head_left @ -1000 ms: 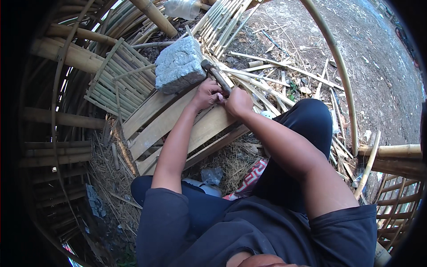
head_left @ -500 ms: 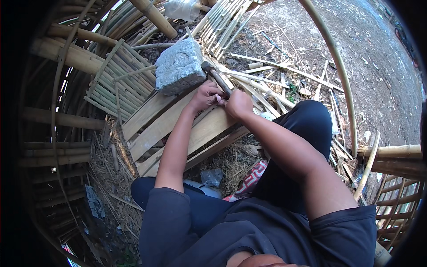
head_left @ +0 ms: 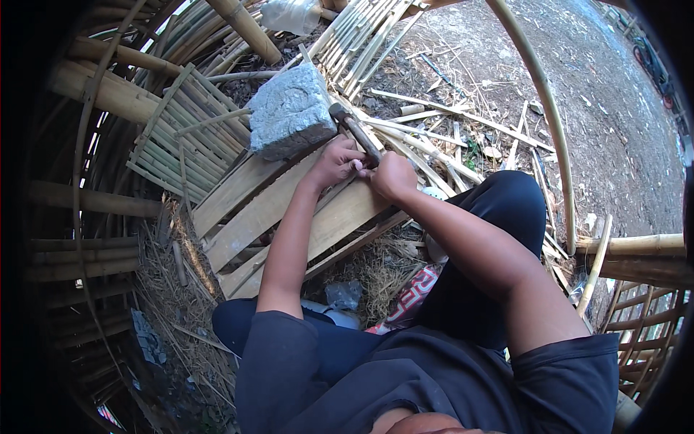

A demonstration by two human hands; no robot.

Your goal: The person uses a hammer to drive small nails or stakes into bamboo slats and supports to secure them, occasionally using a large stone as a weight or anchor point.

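Note:
My left hand (head_left: 336,162) and my right hand (head_left: 392,176) meet above a low bench of pale wooden slats (head_left: 249,226). Both have their fingers bent and pinched together, thumbs nearly touching. Whatever is between the fingertips is too small or hidden to name. Just beyond them a hammer (head_left: 357,133) slants along the bench's far end, its head against a rough grey block (head_left: 290,116). The lower end of the handle reaches my right hand's knuckles; whether they touch is unclear. The block rests on the slats, beyond my left hand.
A panel of bamboo strips (head_left: 195,137) leans left of the block. Split bamboo pieces (head_left: 426,148) litter the ground to the right. A curved bamboo pole (head_left: 553,108) arches at the right. A red and white printed bag (head_left: 412,296) lies between my legs, near clear plastic (head_left: 343,295).
The whole view has shifted slightly. Both hands stay together at the same place by the hammer handle, with only a small change in the fingers. The hammer and block have not moved.

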